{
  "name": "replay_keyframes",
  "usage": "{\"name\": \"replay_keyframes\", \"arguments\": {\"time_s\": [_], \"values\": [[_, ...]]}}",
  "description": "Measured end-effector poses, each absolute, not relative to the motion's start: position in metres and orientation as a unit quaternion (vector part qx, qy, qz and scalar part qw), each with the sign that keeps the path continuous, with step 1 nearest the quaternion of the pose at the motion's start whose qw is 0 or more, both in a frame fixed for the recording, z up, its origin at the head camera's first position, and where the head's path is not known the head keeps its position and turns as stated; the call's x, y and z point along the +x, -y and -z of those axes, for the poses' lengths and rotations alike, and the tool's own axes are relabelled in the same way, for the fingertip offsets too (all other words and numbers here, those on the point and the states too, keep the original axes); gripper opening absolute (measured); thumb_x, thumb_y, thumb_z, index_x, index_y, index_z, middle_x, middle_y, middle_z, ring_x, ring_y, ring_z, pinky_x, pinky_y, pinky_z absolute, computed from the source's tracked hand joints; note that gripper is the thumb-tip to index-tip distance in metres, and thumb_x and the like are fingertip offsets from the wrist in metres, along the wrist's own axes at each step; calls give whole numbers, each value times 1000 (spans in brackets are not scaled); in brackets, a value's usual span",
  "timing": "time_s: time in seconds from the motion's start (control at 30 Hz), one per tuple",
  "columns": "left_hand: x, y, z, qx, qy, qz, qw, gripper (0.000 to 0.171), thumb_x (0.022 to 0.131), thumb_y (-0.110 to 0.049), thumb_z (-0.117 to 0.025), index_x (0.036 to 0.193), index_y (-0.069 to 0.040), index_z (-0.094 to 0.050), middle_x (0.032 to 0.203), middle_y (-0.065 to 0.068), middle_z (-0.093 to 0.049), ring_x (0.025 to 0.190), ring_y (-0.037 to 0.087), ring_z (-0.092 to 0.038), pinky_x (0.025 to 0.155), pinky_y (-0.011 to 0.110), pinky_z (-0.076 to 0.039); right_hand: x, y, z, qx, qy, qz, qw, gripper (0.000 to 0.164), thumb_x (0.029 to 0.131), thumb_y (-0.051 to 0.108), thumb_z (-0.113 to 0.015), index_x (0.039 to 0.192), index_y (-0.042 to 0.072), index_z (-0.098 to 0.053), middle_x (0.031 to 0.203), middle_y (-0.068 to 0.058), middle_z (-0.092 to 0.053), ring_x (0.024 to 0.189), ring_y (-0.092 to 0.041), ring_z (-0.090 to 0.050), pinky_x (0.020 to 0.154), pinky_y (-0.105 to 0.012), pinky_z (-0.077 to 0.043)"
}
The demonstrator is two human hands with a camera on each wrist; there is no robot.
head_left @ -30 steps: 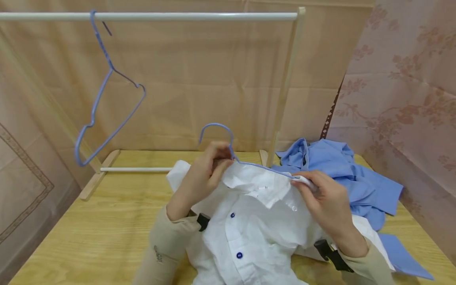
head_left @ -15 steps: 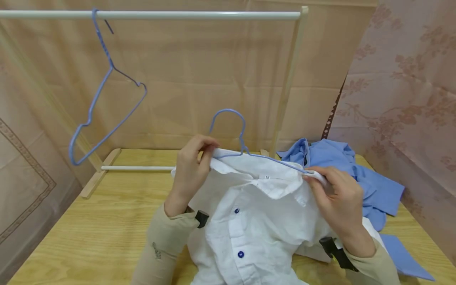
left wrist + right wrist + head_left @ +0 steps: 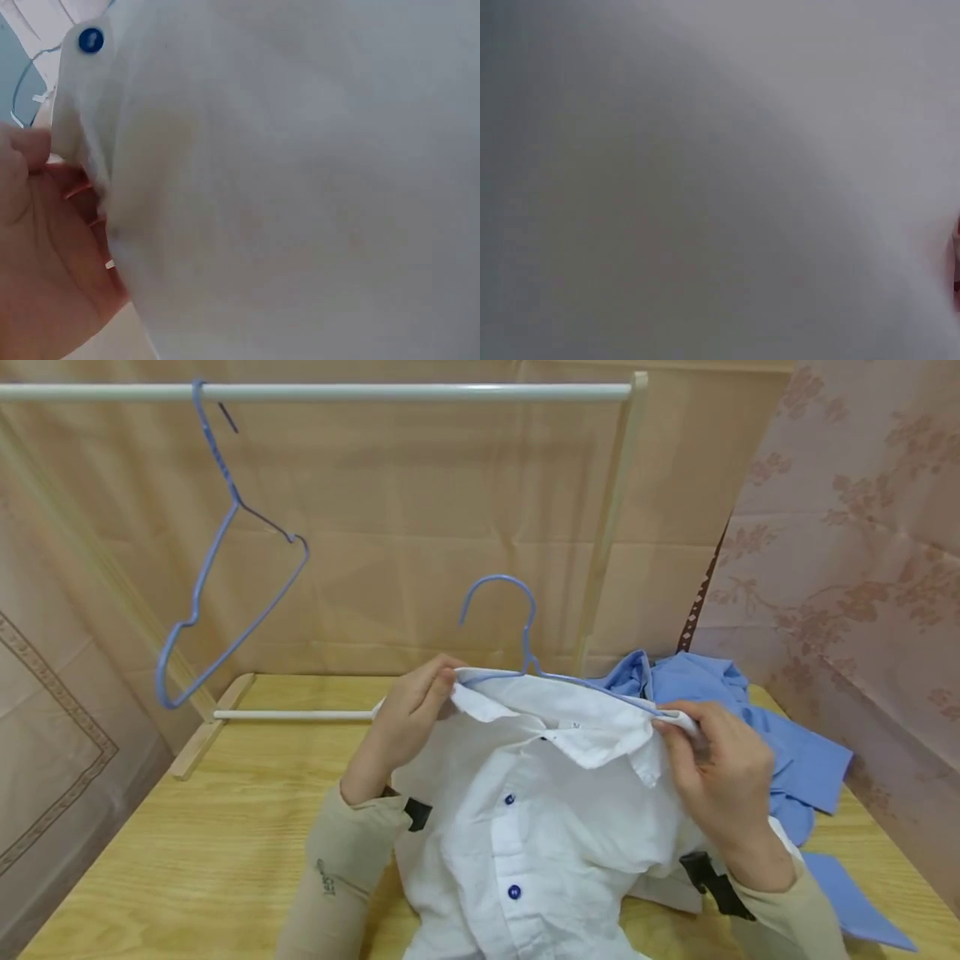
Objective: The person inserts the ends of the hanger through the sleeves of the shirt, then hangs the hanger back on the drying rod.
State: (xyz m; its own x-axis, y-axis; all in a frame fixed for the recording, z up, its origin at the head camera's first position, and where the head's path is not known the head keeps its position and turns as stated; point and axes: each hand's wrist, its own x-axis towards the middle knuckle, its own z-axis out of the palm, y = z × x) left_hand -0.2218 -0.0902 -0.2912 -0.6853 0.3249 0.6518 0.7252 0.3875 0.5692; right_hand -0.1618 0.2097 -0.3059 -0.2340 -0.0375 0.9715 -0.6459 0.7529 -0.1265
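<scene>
A white shirt [image 3: 465, 827] with dark blue buttons hangs from a blue wire hanger [image 3: 530, 627], whose hook rises above the collar [image 3: 600, 745]. At the shirt's left shoulder, my left hand [image 3: 405, 718] pinches the cloth near the collar. The left wrist view shows that hand [image 3: 52, 240] with thumb and fingers on the shirt's edge, beside a blue button [image 3: 91, 40]. My right hand [image 3: 723, 785] grips the other shoulder together with the hanger's arm end. White cloth [image 3: 840, 112] fills nearly all of the right wrist view, blurred.
A second blue hanger [image 3: 197, 602] hangs on the white rail [image 3: 420, 392] of a rack at the back left. Behind my right hand lies a crumpled blue shirt [image 3: 795, 752] on the wooden table [image 3: 225, 852]. Patterned curtains [image 3: 862, 527] enclose the right side.
My left hand has let go of the hanger's neck and moved to the collar's left side. The hook has risen and shifted right; my right hand has moved slightly right.
</scene>
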Motion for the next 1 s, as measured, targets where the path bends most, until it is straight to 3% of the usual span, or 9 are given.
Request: {"name": "replay_keyframes", "arguments": {"time_s": [0.07,0.13,0.23,0.37,0.5,0.63,0.77,0.87,1.0], "values": [[-224,94,292,-321,830,410,203,48,96,-45,-26,94,-7,-57,74,3,-52,68,13,-48,61,25,-39,-162,-212,305,226,736,-272,577,40,89,32,-58,79,-7,-65,68,-16,-62,53,-23,-52,56,-19,-36],[-227,99,293,-319,845,376,205,49,94,-48,-28,88,-9,-56,68,1,-47,63,12,-45,58,26,-37,-162,-214,305,219,731,-285,580,37,87,29,-61,80,-8,-65,68,-17,-62,54,-16,-51,56,-15,-36],[-229,105,293,-323,850,347,232,32,94,-37,-43,82,-11,-58,67,-1,-49,60,12,-43,56,26,-35,-161,-218,304,210,722,-304,584,32,84,23,-65,81,-8,-65,68,-19,-62,55,-3,-47,56,-8,-35],[-231,111,293,-330,826,360,280,11,89,-15,-57,83,-10,-65,77,1,-63,68,14,-54,63,29,-43,-161,-219,303,207,711,-318,592,27,81,19,-68,80,-8,-66,68,-19,-63,63,5,-48,61,-7,-35],[-231,114,291,-341,792,391,322,9,85,-6,-60,87,-6,-69,86,6,-67,80,17,-61,71,31,-48,-160,-223,300,217,731,-314,566,26,81,22,-68,82,-5,-68,73,-18,-64,76,8,-51,68,-7,-34],[-231,114,290,-348,768,420,336,9,85,-3,-60,86,-3,-68,85,7,-66,74,13,-57,66,23,-45,-157,-230,298,219,773,-303,512,27,84,24,-66,90,-2,-68,80,-15,-66,85,14,-49,73,-6,-34],[-231,114,290,-345,750,451,340,8,83,0,-61,84,-2,-68,82,6,-65,66,9,-50,59,17,-39,-156,-238,298,205,779,-350,479,15,80,8,-68,91,-3,-68,81,8,-64,68,12,-46,61,-7,-34],[-228,114,288,-342,740,470,338,8,82,1,-61,84,-1,-69,82,7,-66,64,8,-49,56,17,-39,-155,-242,297,195,771,-375,477,11,78,2,-68,87,-5,-68,77,22,-55,58,8,-39,53,-8,-30],[-225,115,285,-341,735,501,304,9,83,3,-60,86,1,-68,84,10,-66,67,8,-50,57,18,-40,-152,-246,294,189,784,-330,490,17,80,14,-69,83,-3,-68,68,16,-49,58,7,-36,53,-10,-27]]}}
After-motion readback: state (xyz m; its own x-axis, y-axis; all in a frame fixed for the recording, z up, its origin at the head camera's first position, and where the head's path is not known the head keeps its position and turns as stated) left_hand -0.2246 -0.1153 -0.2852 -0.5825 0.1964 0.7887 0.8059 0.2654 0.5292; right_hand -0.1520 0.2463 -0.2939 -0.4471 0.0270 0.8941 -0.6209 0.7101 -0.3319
